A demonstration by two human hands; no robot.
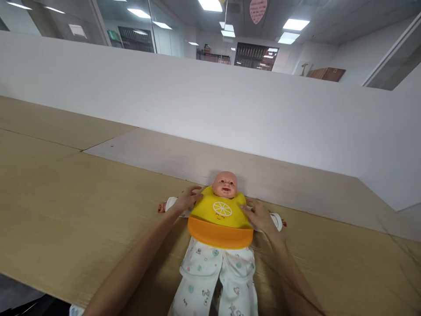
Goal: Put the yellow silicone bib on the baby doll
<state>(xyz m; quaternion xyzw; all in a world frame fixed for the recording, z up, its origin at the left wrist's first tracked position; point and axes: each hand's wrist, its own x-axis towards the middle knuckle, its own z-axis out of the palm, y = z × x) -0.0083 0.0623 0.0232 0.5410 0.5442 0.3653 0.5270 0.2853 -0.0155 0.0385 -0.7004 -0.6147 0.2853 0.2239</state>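
A baby doll (225, 184) lies on its back on a tan board (82, 210), its head toward the far side. It wears a yellow silicone bib (220, 210) with a lemon-slice print and an orange catch pocket, over a white patterned outfit (213, 274). My left hand (187, 199) rests with spread fingers on the bib's upper left edge, beside the doll's neck. My right hand (259, 217) lies flat against the bib's right edge, over the doll's white sleeve (275, 221). The doll's feet are out of view.
A pale grey panel (213, 164) lies behind the doll's head, and a white low wall (197, 105) rises behind it. Beyond stand glass partitions and shelving under ceiling lights. Dark floor (19, 294) shows past the board's near left edge.
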